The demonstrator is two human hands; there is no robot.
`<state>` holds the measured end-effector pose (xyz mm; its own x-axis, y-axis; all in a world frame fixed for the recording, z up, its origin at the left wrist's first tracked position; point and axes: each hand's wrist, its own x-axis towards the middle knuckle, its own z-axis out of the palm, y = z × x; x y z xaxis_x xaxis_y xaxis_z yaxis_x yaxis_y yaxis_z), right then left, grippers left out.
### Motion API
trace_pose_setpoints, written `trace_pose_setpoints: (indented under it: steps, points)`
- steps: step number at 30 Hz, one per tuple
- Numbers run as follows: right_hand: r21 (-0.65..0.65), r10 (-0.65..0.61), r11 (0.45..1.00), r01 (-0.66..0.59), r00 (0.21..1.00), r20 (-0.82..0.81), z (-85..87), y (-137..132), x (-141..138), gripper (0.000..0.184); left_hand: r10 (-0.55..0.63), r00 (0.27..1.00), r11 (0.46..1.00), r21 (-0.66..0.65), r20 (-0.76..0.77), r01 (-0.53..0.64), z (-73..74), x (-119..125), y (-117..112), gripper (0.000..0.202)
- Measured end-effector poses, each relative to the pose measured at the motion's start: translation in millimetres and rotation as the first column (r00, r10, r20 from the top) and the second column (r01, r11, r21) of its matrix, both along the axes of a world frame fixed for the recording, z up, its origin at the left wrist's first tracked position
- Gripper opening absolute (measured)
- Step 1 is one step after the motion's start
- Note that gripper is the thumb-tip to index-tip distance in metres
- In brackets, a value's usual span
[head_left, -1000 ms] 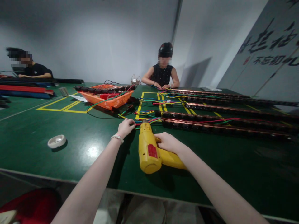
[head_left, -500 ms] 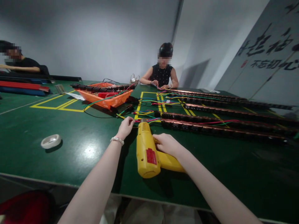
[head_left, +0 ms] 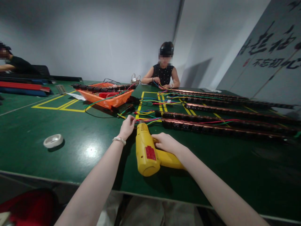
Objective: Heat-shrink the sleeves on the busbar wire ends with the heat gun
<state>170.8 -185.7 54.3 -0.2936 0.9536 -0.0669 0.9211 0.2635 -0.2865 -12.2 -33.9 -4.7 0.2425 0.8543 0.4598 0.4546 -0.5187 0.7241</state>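
Observation:
My right hand (head_left: 168, 144) is wrapped round the handle of a yellow heat gun (head_left: 146, 150), whose metal nozzle points away from me. Just left of the nozzle, my left hand (head_left: 128, 126) is closed in a pinch on the ends of coloured wires (head_left: 152, 120). These wires run right to the nearest long black bar (head_left: 202, 129) with copper-coloured strips. The wire tips are mostly hidden by my fingers. Behind them, a second set of wires (head_left: 145, 112) lies on the table, leading to the neighbouring bar.
An orange basket (head_left: 108, 102) holding parts, with a bar across it, stands beyond my left hand. A roll of tape (head_left: 53, 141) lies at left on the green table (head_left: 77, 166). Across the table a co-worker (head_left: 163, 73) handles wires; another person sits far left.
The heat gun and my right hand have shifted slightly left and away from me. My left hand keeps its pinch. The co-worker opposite has raised a hand with wires; the person far left has leaned left.

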Motion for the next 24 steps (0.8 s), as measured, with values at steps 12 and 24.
trace_pose_setpoints:
  steps: [12,24]
  points:
    - [-0.044,-0.126,0.992,0.122,0.987,-0.100,-10.1,-7,57,0.039,-0.018,0.999,0.999,0.031,-0.042,0.019,3.7,-2,-6,0.008]
    - [0.003,-0.210,0.978,0.210,0.978,-0.001,3.6,-25,55,0.036,0.006,0.986,0.984,0.174,-0.167,0.023,-0.3,2,-4,0.016]
